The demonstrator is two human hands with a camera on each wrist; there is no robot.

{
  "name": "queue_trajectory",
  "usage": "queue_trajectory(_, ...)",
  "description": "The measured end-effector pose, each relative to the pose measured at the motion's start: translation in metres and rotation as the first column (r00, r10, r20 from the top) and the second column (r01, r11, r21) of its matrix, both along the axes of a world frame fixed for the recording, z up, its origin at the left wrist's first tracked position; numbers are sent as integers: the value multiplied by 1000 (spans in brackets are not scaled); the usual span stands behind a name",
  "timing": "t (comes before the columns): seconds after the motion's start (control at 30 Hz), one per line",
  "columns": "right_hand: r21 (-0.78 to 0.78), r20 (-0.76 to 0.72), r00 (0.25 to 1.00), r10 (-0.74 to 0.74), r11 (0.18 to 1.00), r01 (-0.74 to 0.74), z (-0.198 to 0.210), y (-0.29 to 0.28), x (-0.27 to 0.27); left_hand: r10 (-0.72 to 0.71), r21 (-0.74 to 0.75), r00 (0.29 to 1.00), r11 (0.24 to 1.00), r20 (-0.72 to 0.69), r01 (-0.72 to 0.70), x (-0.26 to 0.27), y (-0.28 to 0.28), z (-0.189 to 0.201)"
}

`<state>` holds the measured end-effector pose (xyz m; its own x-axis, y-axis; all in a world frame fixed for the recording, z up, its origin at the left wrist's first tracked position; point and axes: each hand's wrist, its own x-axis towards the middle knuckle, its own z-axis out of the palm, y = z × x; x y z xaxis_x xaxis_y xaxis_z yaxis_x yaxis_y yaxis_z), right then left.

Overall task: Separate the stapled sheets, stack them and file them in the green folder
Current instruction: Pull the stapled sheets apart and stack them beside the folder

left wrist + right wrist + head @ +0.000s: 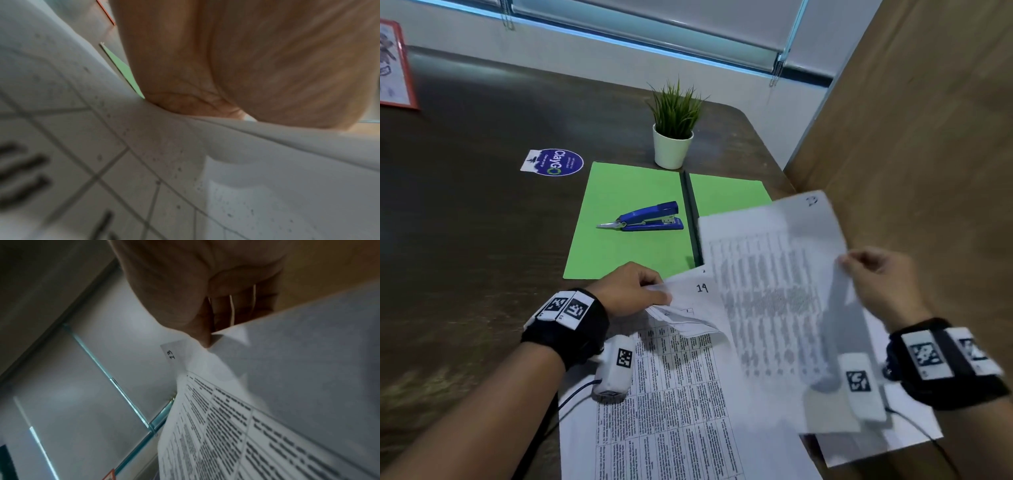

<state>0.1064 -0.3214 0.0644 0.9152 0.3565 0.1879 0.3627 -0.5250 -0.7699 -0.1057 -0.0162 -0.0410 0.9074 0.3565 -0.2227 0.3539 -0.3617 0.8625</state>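
Note:
The green folder (626, 222) lies open on the dark table, with a blue stapler (650, 219) resting on its left half. My left hand (631, 291) grips the crumpled top corner of the printed sheets (674, 394) that lie near the table's front edge; one sheet is marked 14. My right hand (876, 277) pinches the edge of a single lifted sheet (774, 291), held up over the folder's right half and the pile. The right wrist view shows that sheet (236, 426), marked 13, under my thumb. In the left wrist view my palm (226, 65) presses onto the sheets (102, 146).
A small potted plant (674, 133) stands just behind the folder. A round blue sticker (554, 162) is on the table to the folder's left. A wooden panel (928, 154) rises close on the right. A red-framed card (393, 65) lies at the far left.

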Motion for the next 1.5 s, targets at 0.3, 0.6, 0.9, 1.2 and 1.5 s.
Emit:
queue_trajectory(0.3, -45, 423, 906, -13, 998, 36, 134, -7, 20, -13, -22, 1000, 1000, 10, 14, 1, 0, 0)
queue_trajectory(0.6, -741, 276, 766, 581, 636, -215, 32, 52, -39, -17, -20, 1000, 1000, 18, 18, 0, 1, -2)
queue_trajectory(0.9, -853, 63, 886, 459, 486, -190, -70, 71, -35, -5, -36, 999, 999, 40, 6, 1, 2, -3)
queue_trajectory(1.2, -242, 115, 946, 304, 932, -270, -64, 82, -59, 20, -53, 998, 998, 61, -17, 1, 0, -4)
queue_trajectory(1.5, 118, -234, 903, 361, 932, -343, -90, 94, -92, 31, -55, 998, 998, 53, -28, 1, -2, -1)
